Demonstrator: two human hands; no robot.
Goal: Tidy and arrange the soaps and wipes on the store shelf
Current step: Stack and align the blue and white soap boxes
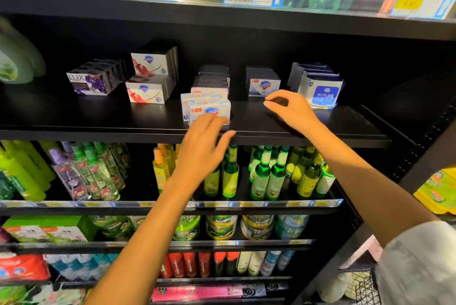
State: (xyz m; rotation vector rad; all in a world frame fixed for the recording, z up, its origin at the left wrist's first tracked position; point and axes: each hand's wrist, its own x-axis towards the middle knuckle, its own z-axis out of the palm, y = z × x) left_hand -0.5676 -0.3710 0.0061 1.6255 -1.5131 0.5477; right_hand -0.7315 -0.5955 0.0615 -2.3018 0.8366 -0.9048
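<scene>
Your left hand (201,146) reaches, fingers loose, holding nothing, to the white soap box (209,110) at the shelf (98,129) front. Your right hand (288,109) hangs empty too. Push it back straight and slowly.

On the black shelf (123,117), white soap boxes (208,107) stand near its front edge; blue wipes packs (320,93) sit rightward, farther back.

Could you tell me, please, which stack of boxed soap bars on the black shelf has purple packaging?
The Lux boxed soap row at the far left, the only purple one; the other soap boxes are white with red or blue.
</scene>
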